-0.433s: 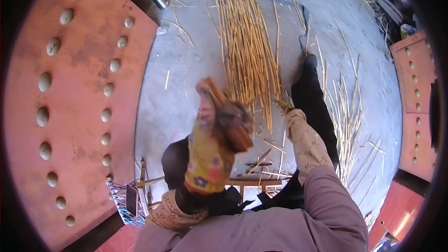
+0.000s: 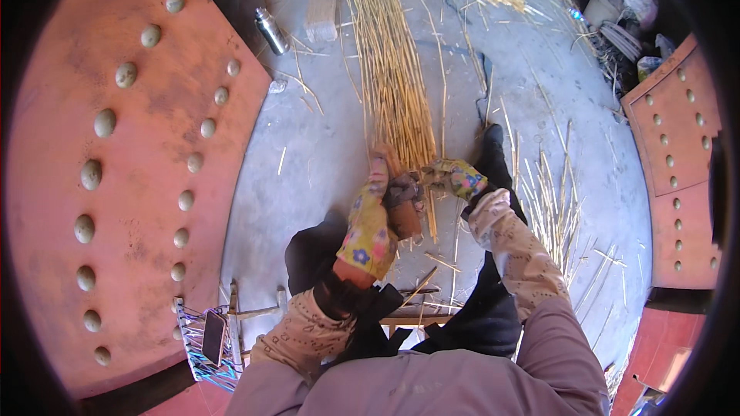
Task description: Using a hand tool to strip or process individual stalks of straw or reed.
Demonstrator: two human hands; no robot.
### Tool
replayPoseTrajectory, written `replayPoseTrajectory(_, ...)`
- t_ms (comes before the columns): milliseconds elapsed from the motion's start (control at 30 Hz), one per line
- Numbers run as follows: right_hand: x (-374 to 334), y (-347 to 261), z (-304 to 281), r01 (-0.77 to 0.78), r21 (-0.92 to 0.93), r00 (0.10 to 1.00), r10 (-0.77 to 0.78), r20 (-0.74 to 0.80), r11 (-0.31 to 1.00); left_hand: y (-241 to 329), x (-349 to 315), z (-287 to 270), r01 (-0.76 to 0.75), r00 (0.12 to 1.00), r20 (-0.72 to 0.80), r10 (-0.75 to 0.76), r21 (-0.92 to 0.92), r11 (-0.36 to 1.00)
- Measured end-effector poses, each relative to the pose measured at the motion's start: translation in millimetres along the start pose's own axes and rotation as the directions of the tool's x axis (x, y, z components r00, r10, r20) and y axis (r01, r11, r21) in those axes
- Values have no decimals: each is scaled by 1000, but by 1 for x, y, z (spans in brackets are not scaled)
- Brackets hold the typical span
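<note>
My left hand [image 2: 370, 227], in a yellow floral glove, grips a reddish-brown wooden block [image 2: 406, 220]. The block is held over the near ends of a long bundle of straw-coloured stalks [image 2: 397, 88] on the floor. Whether it touches them I cannot tell. Beside the bundle's right edge is my right hand [image 2: 460, 177], gloved in the same pattern, its fingers curled near the stalk ends. What they hold, if anything, is hidden.
Loose stalks [image 2: 551, 216] lie to the right, past my black shoe [image 2: 493, 137]. A steel flask [image 2: 272, 31] and a pale block [image 2: 321, 17] stand farther off. Red studded doors [image 2: 146, 177] flank the left. A phone [image 2: 213, 337] rests on a woven stool at lower left.
My left hand has moved right with the wooden block, closer to the stalks. My right hand has moved left toward the bundle's edge. The whole view has shifted with my head.
</note>
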State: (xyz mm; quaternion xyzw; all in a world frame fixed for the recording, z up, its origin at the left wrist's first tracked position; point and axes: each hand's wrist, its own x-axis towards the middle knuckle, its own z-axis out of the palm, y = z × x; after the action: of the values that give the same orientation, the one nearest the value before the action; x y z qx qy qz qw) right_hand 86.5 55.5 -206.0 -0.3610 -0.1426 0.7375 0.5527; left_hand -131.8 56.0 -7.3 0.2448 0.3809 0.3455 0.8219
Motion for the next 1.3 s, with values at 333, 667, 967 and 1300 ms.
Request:
replayPoseTrajectory(333, -145, -11, 78, 143, -703, 952, 96, 289, 697, -54, -63, 9, 447, 880, 175, -442, 16, 895)
replayPoseTrajectory(667, -95, -22, 149, 110, 84, 970, -126, 209, 990, -65, -124, -31, 404, 911, 121, -395, -65, 912)
replayPoseTrajectory(967, -86, 10, 149, -100, -105, 988, 112, 110, 989, -65, -131, -56, 342, 940, 82, -332, -179, 923)
replayPoseTrajectory(1300, -100, 27, 147, -75, 6, 981, 73, 182, 997, -54, -135, -48, 394, 915, 138, -378, -114, 912)
